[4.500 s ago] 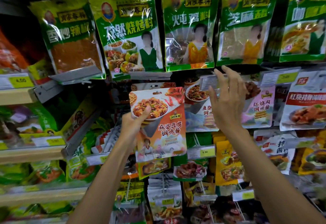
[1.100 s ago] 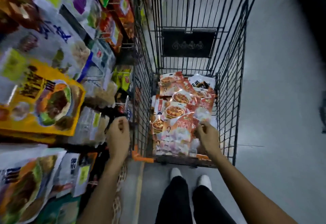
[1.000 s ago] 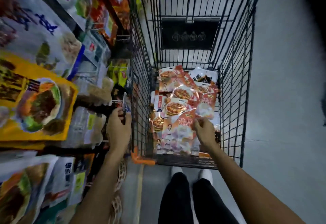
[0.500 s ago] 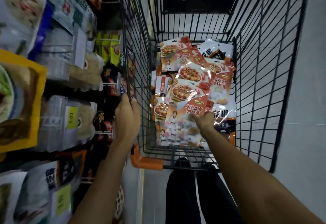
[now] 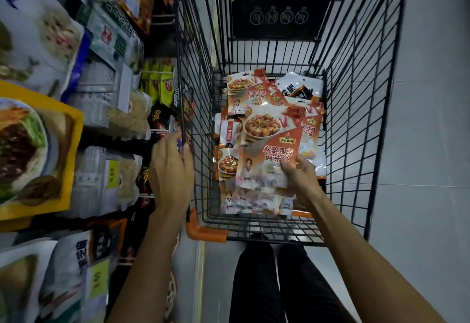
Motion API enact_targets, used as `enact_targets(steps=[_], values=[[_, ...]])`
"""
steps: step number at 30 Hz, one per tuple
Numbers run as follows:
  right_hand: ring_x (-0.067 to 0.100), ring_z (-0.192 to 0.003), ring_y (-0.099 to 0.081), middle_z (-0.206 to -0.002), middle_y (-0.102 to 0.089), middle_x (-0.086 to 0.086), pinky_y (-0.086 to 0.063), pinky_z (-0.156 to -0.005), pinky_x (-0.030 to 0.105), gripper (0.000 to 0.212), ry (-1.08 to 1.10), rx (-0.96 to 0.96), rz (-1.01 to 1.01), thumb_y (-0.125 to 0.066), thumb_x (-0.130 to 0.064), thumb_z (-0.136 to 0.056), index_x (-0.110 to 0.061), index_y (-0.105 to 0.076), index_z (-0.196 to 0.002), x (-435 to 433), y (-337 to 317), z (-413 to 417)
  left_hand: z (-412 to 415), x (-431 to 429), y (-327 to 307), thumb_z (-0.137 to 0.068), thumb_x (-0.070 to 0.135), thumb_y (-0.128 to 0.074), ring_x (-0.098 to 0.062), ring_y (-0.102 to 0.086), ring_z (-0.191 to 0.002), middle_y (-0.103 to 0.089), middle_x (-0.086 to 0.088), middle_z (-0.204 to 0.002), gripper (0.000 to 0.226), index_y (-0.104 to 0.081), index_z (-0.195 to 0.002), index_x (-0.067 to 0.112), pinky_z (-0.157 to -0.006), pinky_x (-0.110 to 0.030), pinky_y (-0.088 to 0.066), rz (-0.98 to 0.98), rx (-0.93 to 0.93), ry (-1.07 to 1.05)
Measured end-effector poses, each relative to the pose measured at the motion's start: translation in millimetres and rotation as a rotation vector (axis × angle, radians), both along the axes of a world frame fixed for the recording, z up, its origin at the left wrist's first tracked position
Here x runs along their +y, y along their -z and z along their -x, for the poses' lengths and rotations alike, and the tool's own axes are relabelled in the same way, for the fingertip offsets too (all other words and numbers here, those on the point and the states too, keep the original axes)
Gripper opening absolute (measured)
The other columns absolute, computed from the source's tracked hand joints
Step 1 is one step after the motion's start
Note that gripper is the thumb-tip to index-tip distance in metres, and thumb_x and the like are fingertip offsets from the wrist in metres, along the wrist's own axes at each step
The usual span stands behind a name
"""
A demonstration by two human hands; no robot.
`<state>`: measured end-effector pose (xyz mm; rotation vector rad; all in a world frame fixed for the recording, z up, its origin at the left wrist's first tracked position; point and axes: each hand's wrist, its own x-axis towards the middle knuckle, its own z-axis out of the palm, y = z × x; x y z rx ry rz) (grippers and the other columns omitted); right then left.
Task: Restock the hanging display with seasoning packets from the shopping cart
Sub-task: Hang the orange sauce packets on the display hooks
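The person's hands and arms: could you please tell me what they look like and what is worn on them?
The left hand and right hand are bare, without gloves. No sleeve, watch or bracelet shows on either arm.

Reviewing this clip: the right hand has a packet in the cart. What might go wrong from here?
1. The right hand pinches the top orange packet only near its lower right corner, so it may sag or slip when lifted.
2. It lies on a loose pile of packets; neighbours might drag along.
3. The left hand grips the cart; leaning on it might roll it.
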<state>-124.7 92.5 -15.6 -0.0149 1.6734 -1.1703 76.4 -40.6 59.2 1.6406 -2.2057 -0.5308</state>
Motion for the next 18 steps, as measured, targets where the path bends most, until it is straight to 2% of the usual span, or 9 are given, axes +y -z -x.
enact_targets(steps=[2, 3, 5, 6, 8, 10, 13, 15, 18], values=[[0.034, -0.096, -0.069, -0.113, -0.065, 0.023, -0.057, -0.084, 0.052, 0.028, -0.026, -0.11, 0.112, -0.061, -0.021, -0.09, -0.003, -0.056, -0.11, -0.3, -18.6, 1.3, 12.9, 2.9, -10.6, -0.095, 0.028, -0.056, -0.023, -0.053, -0.115, -0.059, -0.009, -0.122, 0.039, -0.052, -0.128, 0.007, -0.093, -0.031, -0.04, -0.089, 0.125, 0.021], [0.033, -0.096, -0.069, -0.111, -0.066, 0.023, -0.058, -0.083, 0.048, 0.032, -0.039, -0.176, 0.172, -0.061, -0.02, -0.088, 0.0, -0.054, -0.113, -2.4, -26.5, -0.5, 20.4, 4.2, -15.1, -0.092, 0.037, -0.059, -0.016, -0.054, -0.114, -0.059, -0.003, -0.122, 0.048, -0.049, -0.131, 0.011, -0.093, -0.028, -0.041, -0.241, 0.217, 0.012], [0.027, -0.09, -0.071, -0.1, -0.071, 0.014, -0.06, -0.073, 0.037, 0.025, -0.068, -0.314, 0.292, -0.061, -0.015, -0.087, -0.003, -0.056, -0.108, -8.5, -41.0, -8.8, 30.5, 1.9, -22.7, -0.08, 0.048, -0.066, -0.01, -0.061, -0.106, -0.063, 0.007, -0.115, 0.062, -0.051, -0.131, 0.015, -0.088, -0.025, -0.048, -0.612, 0.436, -0.048], [0.024, -0.088, -0.072, -0.096, -0.073, 0.01, -0.06, -0.071, 0.033, 0.021, -0.089, -0.364, 0.339, -0.061, -0.014, -0.087, -0.006, -0.057, -0.105, -12.3, -47.2, -14.8, 30.5, -1.0, -23.7, -0.074, 0.048, -0.071, -0.014, -0.066, -0.102, -0.069, 0.006, -0.109, 0.06, -0.058, -0.123, 0.016, -0.084, -0.027, -0.051, -0.768, 0.535, -0.061], [0.021, -0.091, -0.071, -0.099, -0.073, 0.008, -0.059, -0.074, 0.03, 0.022, -0.12, -0.413, 0.391, -0.061, -0.013, -0.085, -0.006, -0.058, -0.106, -20.1, -55.4, -28.1, 21.3, -8.8, -23.5, -0.067, 0.042, -0.078, -0.026, -0.069, -0.097, -0.074, -0.006, -0.1, 0.045, -0.07, -0.103, 0.018, -0.085, -0.038, -0.053, -0.936, 0.668, -0.082], [0.02, -0.094, -0.071, -0.103, -0.073, 0.008, -0.058, -0.078, 0.03, 0.021, -0.143, -0.385, 0.409, -0.06, -0.014, -0.088, -0.007, -0.061, -0.108, -27.1, -54.7, -41.7, 6.4, -15.7, -22.0, -0.063, 0.027, -0.082, -0.034, -0.065, -0.095, -0.071, -0.019, -0.104, 0.039, -0.072, -0.098, 0.012, -0.089, -0.049, -0.048, -0.986, 0.754, -0.136], [0.018, -0.091, -0.068, -0.099, -0.072, 0.004, -0.056, -0.078, 0.027, 0.018, -0.13, -0.325, 0.374, -0.057, -0.015, -0.094, -0.005, -0.062, -0.108, -33.2, -40.9, -51.9, -13.7, -24.5, -18.3, -0.063, 0.013, -0.079, -0.028, -0.071, -0.084, -0.074, -0.016, -0.095, 0.028, -0.074, -0.09, 0.009, -0.077, -0.039, -0.056, -0.969, 0.782, -0.169], [0.014, -0.086, -0.065, -0.096, -0.069, 0.003, -0.053, -0.074, 0.023, 0.021, -0.076, -0.178, 0.243, -0.058, -0.018, -0.095, -0.003, -0.062, -0.11, -29.4, -22.7, -46.7, -21.8, -30.8, -18.0, -0.067, 0.01, -0.077, -0.022, -0.072, -0.075, -0.075, -0.011, -0.089, 0.022, -0.073, -0.089, 0.007, -0.068, -0.034, -0.058, -0.909, 0.766, -0.181], [0.021, -0.089, -0.058, -0.098, -0.061, 0.013, -0.05, -0.08, 0.035, 0.025, 0.019, 0.112, -0.06, -0.06, -0.016, -0.095, 0.005, -0.059, -0.108, -9.2, 21.8, -30.9, -31.5, -41.0, -17.6, -0.073, 0.006, -0.072, -0.013, -0.069, -0.061, -0.074, -0.002, -0.076, 0.015, -0.068, -0.087, 0.007, -0.059, -0.028, -0.057, -0.835, 0.758, -0.226]])
